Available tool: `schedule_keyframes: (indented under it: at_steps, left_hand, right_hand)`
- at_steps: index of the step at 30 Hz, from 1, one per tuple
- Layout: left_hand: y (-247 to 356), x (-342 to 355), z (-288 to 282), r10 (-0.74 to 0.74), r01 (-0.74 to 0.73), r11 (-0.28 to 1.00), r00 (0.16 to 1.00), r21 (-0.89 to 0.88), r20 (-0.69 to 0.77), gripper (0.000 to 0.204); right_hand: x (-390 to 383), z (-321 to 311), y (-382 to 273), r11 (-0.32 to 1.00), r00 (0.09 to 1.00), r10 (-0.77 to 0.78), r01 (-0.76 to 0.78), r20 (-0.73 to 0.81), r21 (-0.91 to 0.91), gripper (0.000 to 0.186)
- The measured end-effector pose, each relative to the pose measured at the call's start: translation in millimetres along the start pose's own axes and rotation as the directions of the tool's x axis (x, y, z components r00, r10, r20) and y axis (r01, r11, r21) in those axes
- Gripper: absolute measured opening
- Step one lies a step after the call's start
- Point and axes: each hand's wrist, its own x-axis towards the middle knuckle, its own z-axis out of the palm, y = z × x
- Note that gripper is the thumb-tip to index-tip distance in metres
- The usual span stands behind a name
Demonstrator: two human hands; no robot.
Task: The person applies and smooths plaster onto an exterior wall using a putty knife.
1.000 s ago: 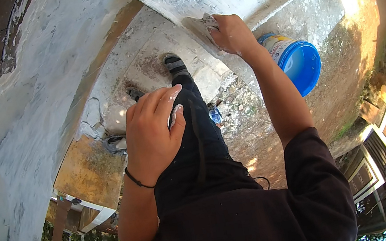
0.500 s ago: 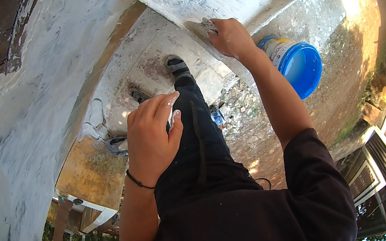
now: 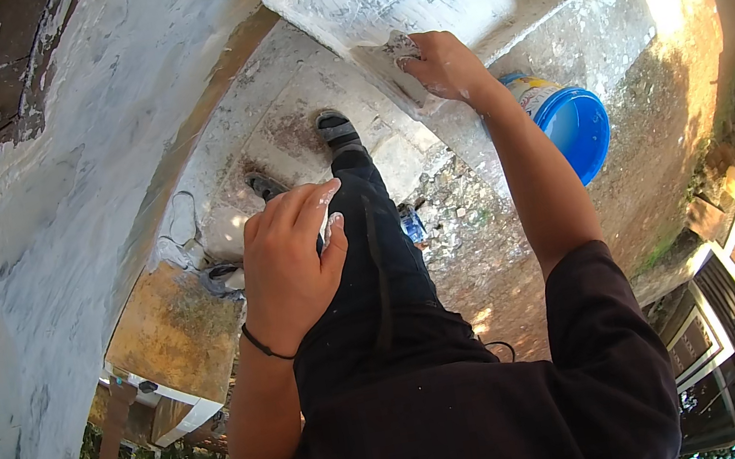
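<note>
My left hand [image 3: 290, 256] is curled in front of my dark trousers, back of the hand up, with white smears on the fingertips. A bit of white shows between thumb and forefinger, but what it is stays hidden. Further ahead on the right, my right hand [image 3: 450, 67] is closed round a plaster-smeared trowel [image 3: 400, 45] at the near edge of a shallow white tray [image 3: 536, 18]. The trowel's blade is hard to make out against the tray's wall. White paste with scored lines covers the tray's bottom.
A blue-rimmed bucket [image 3: 597, 131] with pale contents stands right of my right forearm. On the left runs a whitish coated wall [image 3: 39, 281]. My sandalled feet [image 3: 337, 128] are on stained concrete, with gravel [image 3: 459, 200] nearby. A yellowish-brown block [image 3: 172, 328] is at the lower left.
My right hand and the trowel have shifted slightly along the tray's near edge, and the trowel's angle has turned a little. My left hand stays almost where it was.
</note>
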Motion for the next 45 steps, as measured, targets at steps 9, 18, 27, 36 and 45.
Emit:
schedule_keyframes:
  at_steps: [9, 18, 27, 36, 45]
  left_hand:
    - [1.4, 1.7, -0.1, -0.043, 0.045, 0.998, 0.998, -0.047, 0.036, 0.028]
    - [4.7, 5.5, 0.2, -0.035, 0.036, 0.998, 0.999, -0.042, 0.031, 0.029]
    - [4.8, 3.2, 0.5, -0.008, 0.008, 1.0, 1.0, -0.006, 0.025, 0.029]
    - [4.4, -8.0, -1.8, 0.004, -0.004, 1.0, 1.0, 0.012, -0.029, 0.029]
    - [0.6, -43.5, -20.0, -0.11, 0.109, 0.994, 0.99, -0.018, -0.084, 0.029]
  right_hand:
    - [5.6, -8.1, 21.3, 0.992, 0.998, 0.006, -0.013, 0.063, 0.122, 0.031]
    - [8.6, -15.6, 29.7, 0.98, 0.981, -0.107, 0.077, 0.161, 0.186, 0.024]
    - [6.9, -12.3, 37.4, 0.864, 0.962, 0.179, -0.254, 0.205, 0.435, 0.029]
    - [-18.9, -21.6, 8.2, 0.374, 0.912, 0.276, -0.393, 0.304, 0.84, 0.033]
    - [-39.8, 5.4, -46.3, 0.072, 0.94, 0.007, -0.34, 0.34, 0.938, 0.031]
